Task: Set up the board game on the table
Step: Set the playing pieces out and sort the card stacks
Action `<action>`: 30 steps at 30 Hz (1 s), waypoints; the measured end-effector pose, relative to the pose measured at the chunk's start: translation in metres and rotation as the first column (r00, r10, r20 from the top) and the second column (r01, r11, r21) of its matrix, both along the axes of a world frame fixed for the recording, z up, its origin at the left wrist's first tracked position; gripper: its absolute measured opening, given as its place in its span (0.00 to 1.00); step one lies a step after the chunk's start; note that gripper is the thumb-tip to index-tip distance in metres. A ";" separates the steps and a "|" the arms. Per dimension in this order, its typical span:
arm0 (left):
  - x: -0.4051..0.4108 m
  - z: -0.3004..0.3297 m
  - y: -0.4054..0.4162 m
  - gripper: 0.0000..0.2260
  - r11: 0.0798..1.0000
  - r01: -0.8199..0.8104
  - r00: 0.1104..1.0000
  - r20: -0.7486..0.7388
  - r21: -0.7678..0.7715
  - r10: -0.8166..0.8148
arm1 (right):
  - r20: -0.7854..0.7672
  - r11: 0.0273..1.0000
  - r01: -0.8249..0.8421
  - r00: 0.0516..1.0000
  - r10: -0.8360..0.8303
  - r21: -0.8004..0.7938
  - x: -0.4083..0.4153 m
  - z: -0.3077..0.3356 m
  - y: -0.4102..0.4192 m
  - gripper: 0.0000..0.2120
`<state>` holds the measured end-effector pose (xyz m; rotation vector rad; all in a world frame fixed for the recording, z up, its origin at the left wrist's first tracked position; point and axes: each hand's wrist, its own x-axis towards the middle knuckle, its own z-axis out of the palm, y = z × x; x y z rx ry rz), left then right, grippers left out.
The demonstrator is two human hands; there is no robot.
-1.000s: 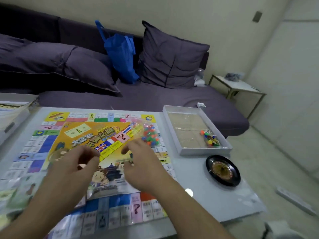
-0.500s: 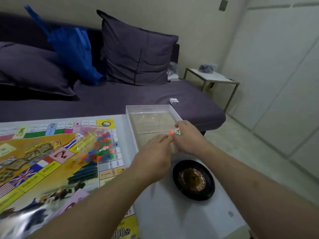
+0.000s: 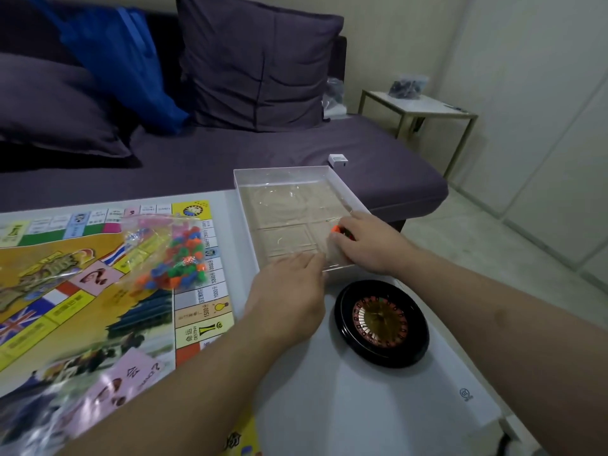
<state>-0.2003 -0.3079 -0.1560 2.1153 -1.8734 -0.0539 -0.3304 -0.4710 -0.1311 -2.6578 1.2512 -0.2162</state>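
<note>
Tray [image 3: 250, 205] sits just right of the board [image 3: 65, 291] on the counter [image 3: 329, 406]. Your right hand [image 3: 368, 245] pinches small coloured pieces [image 3: 340, 231] inside it, likely to lift them out; your left hand [image 3: 289, 291] lies flat-fingered on its near edge, steadying it.

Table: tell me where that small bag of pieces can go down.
Free: the bare white table near you, between the board edge and the roulette wheel; also right of the wheel toward the table corner. Crowded: the tray, where both hands work, and the board's corner under the bag of pieces.
</note>
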 end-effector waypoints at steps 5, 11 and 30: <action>-0.001 0.002 0.002 0.17 1.000 0.007 1.000 0.009 0.012 -0.007 | 0.106 1.000 0.006 0.994 -0.004 -0.018 -0.009 0.005 0.015 0.15; -0.002 0.006 0.002 0.16 1.000 0.009 1.000 0.028 0.018 -0.010 | 0.181 0.996 0.050 0.981 -0.063 0.072 -0.005 0.007 0.018 0.10; 0.037 0.055 0.017 0.11 0.863 -0.481 0.349 -0.937 -0.152 0.030 | 0.697 0.990 -0.096 0.717 -0.003 0.103 0.021 0.035 0.098 0.09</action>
